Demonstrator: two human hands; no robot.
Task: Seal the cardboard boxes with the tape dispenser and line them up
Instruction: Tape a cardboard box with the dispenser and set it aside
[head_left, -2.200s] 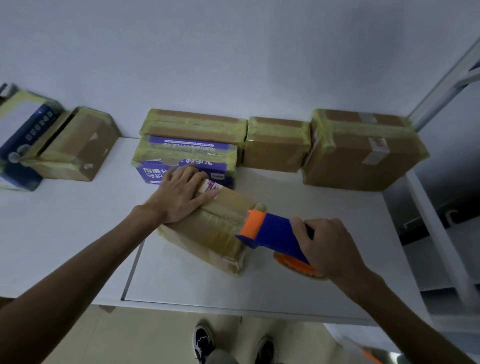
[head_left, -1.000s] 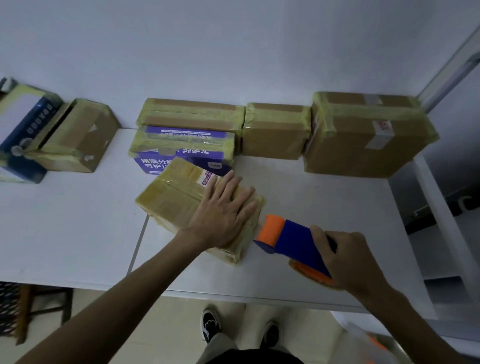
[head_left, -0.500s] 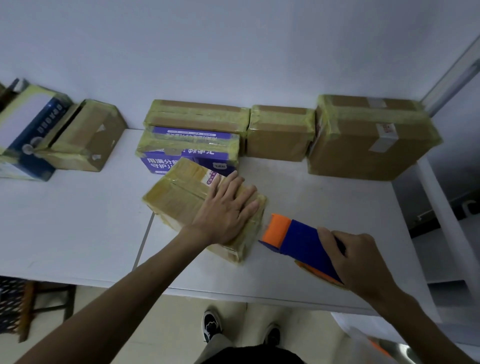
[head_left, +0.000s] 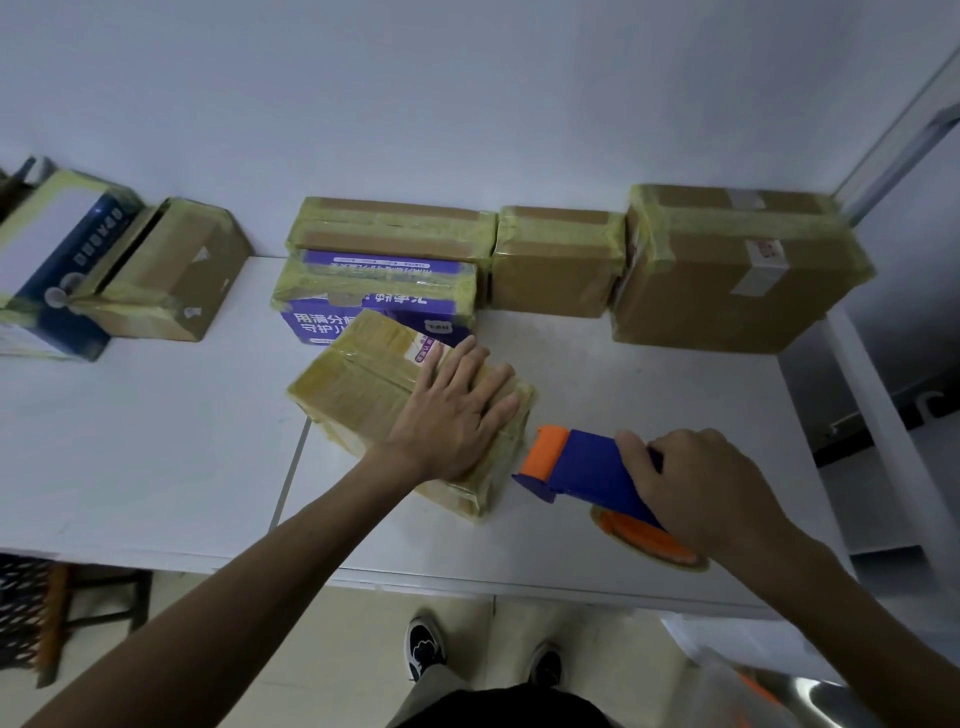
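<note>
A taped cardboard box (head_left: 358, 384) lies at an angle in the middle of the white table (head_left: 156, 447). My left hand (head_left: 452, 415) presses flat on its right end with fingers spread. Just right of the box, my right hand (head_left: 696, 488) grips the handle of the blue and orange tape dispenser (head_left: 582, 467); its orange nose sits close to the box's right end and its tape roll (head_left: 649, 540) rests near the table. Along the wall stand taped boxes: a flat brown one (head_left: 395, 228), a purple one (head_left: 374, 296), a small one (head_left: 556, 260) and a large one (head_left: 727, 270).
Two more boxes, a brown one (head_left: 166, 275) and a blue-and-white one (head_left: 52, 260), lie tilted at the far left. A white shelf post (head_left: 883, 405) stands at the table's right edge. My shoes (head_left: 426, 644) show below the front edge.
My left hand slid from the box's far left corner to its right end. The dispenser came off the box top and now sits just beside the box's right end.
</note>
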